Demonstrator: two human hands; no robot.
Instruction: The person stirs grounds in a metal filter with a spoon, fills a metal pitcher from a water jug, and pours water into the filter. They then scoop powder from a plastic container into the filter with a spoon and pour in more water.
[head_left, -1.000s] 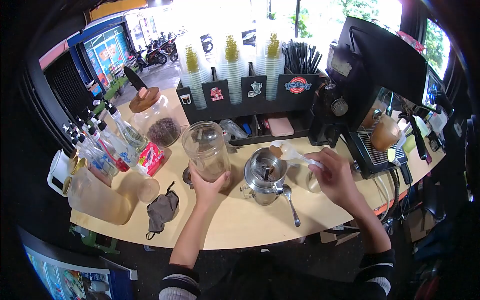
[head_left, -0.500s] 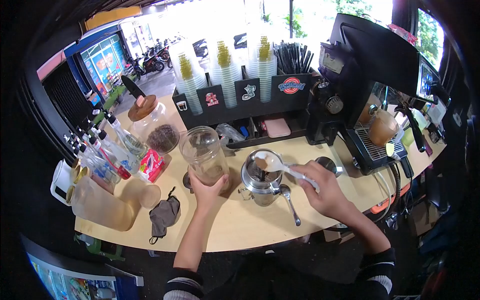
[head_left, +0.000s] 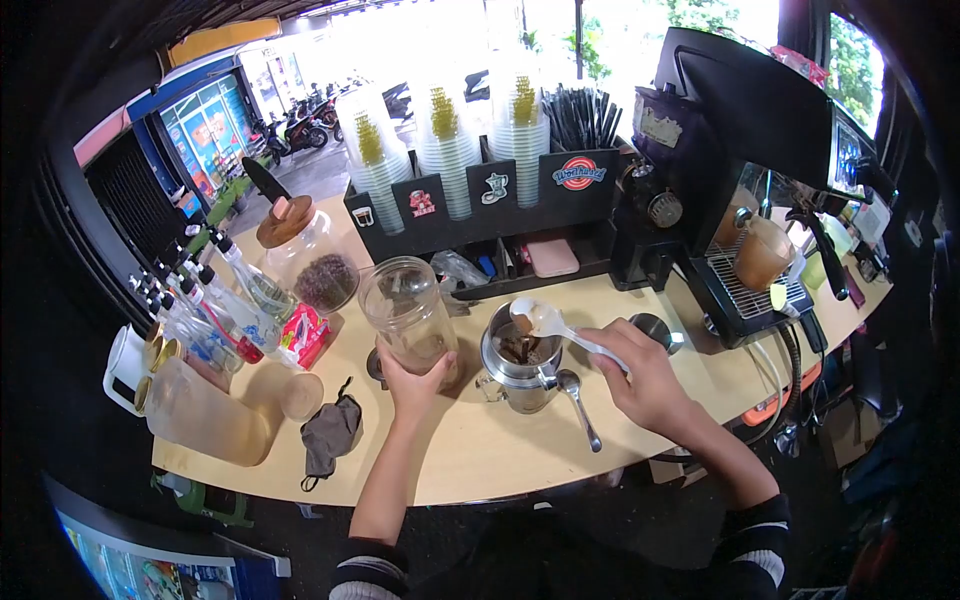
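Note:
My left hand point(head_left: 413, 382) is wrapped round the lower part of a clear jar point(head_left: 402, 305), which stands open-topped on the table. In my right hand point(head_left: 645, 378) is a white plastic spoon point(head_left: 598, 349), its bowl tipped above a metal drip filter point(head_left: 518, 374). Some brown powder clings to the bowl, and brown grounds show inside the filter. The filter sits on a clear glass mug point(head_left: 490, 388). Just right of the mug lies a metal teaspoon point(head_left: 583, 415).
Several pump bottles point(head_left: 215, 300) and a frosted jug point(head_left: 205, 415) stand at left, near a grey face mask point(head_left: 331, 435) and a jar of beans point(head_left: 325, 280). Behind is a black cup holder point(head_left: 480, 225). An espresso machine point(head_left: 770, 120) fills the right.
The white spoon has tilted over the filter, and less powder shows in its bowl. More brown grounds are visible in the filter. My left hand stays on the jar.

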